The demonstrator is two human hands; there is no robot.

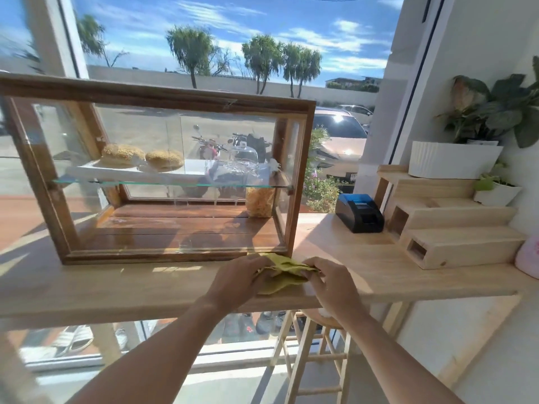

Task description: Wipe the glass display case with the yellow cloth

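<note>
Table (87, 290): one long wood top across the middle of the frame.
Glass display case (157, 176): one, left of middle, standing on the table.
Buns (143, 157): two, on its glass shelf.
Hands: two, the left hand (239, 282) and right hand (328, 282), low in the middle.
Yellow cloth (284, 275): one, on the table just in front of the case; fingers of both hands curl around it.
</note>
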